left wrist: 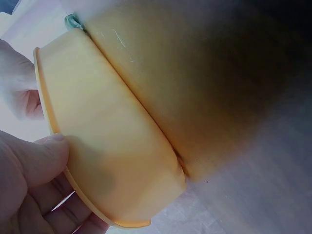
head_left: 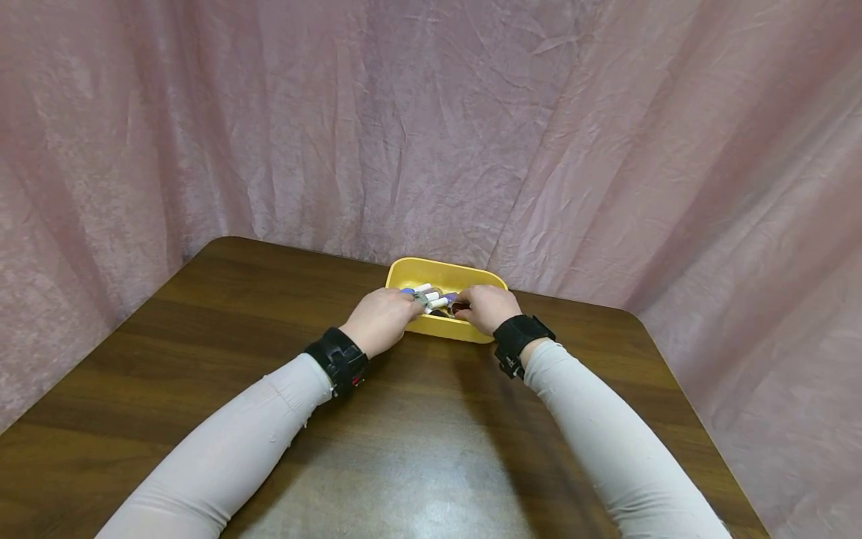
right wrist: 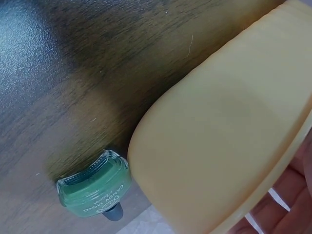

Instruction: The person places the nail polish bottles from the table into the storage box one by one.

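Note:
A yellow bin (head_left: 447, 327) stands near the table's back edge, holding several small bottles with white caps (head_left: 436, 303) and a purple one. My left hand (head_left: 384, 318) reaches over its left side, fingertips beside a clear greenish item (head_left: 422, 299). In the left wrist view the left thumb (left wrist: 44, 158) lies at the bin's rim, its fingers partly hidden. My right hand (head_left: 490, 307) dips in at the right, pinching a small dark red bottle (head_left: 460, 307). A green nail polish bottle (right wrist: 95, 187) stands on the table against the bin's end in the right wrist view.
The brown wooden table (head_left: 397, 419) spreads out in front of the bin. Pink curtains (head_left: 431, 135) hang behind the table and along the sides. Black straps (head_left: 342, 359) circle both wrists.

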A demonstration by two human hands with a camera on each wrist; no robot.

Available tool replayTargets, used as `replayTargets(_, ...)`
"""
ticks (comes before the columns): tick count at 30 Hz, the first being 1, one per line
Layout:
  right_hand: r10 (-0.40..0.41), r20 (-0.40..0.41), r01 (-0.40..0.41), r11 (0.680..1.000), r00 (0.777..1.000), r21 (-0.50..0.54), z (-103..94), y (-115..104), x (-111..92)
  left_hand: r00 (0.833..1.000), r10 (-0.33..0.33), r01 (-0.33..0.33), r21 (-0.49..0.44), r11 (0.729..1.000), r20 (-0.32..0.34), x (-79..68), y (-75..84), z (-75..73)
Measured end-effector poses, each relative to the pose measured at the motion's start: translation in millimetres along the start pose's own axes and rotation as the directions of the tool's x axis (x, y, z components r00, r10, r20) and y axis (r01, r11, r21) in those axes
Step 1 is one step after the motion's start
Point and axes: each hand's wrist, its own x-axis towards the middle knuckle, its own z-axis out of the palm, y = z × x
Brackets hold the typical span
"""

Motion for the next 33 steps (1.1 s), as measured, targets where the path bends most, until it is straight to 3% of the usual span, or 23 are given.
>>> replayTargets(17,0.025,0.014,-0.025,0.998,1.000,0.050,0.4,0,-2,1.000,0.000,0.000,0.002,1.000,0.003,0.6,0.1,0.0)
replayTargets(33,-0.026,-0.118,0.030,0.999,0.993,0.031,3.8,6,-13,1.000,-0.013,0.013,-0.009,1.000,0.009,0.7,0.3,-0.1)
